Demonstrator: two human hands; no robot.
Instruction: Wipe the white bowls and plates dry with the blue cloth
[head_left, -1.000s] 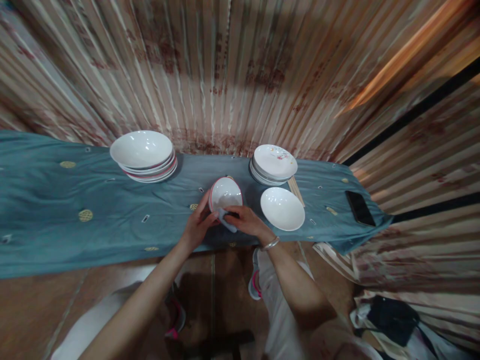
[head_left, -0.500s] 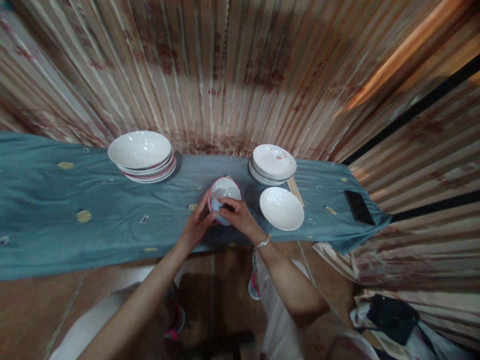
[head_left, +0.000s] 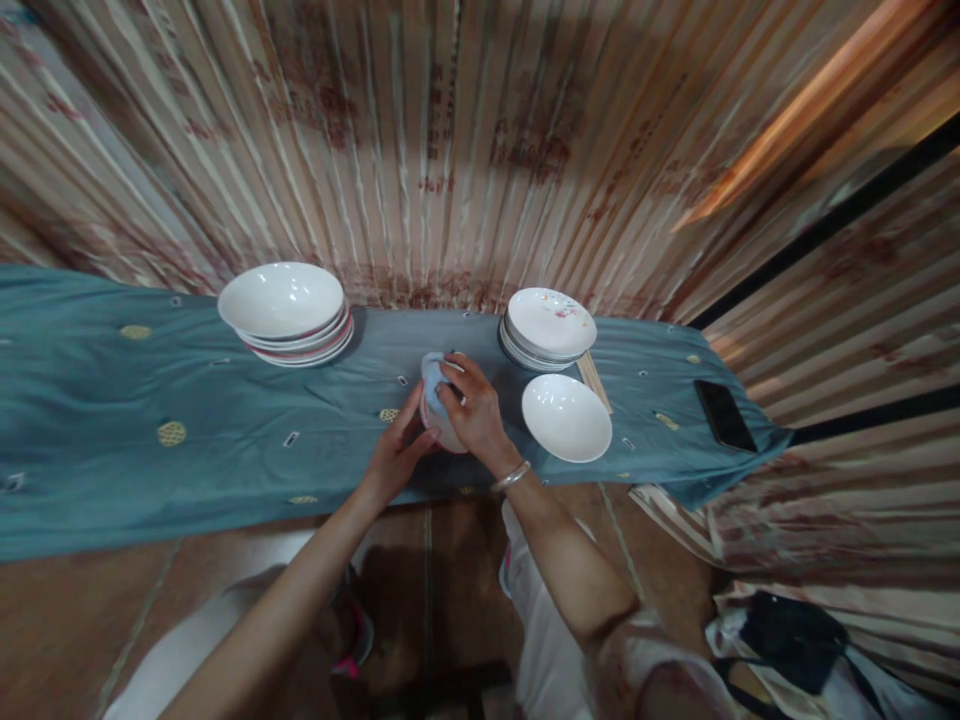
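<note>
Two hands (head_left: pixel 396 452) (head_left: pixel 477 415), one bowl (head_left: pixel 448 436), one cloth (head_left: pixel 433 376) — apparently

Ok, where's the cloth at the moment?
In the head view, near the middle: the cloth is in the right hand, against the bowl that the left hand holds.

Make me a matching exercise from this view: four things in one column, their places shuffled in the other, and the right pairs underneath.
Things
1. Light blue cloth
2. Black phone
3. Silver bracelet
4. Stack topped by a white bowl

Places
A. Around the wrist of the right hand
B. On the tablecloth, left of both hands
C. In the right hand, at the small bowl held by the left hand
D. Near the tablecloth's right end

Pairs: 1-C, 2-D, 3-A, 4-B
</note>
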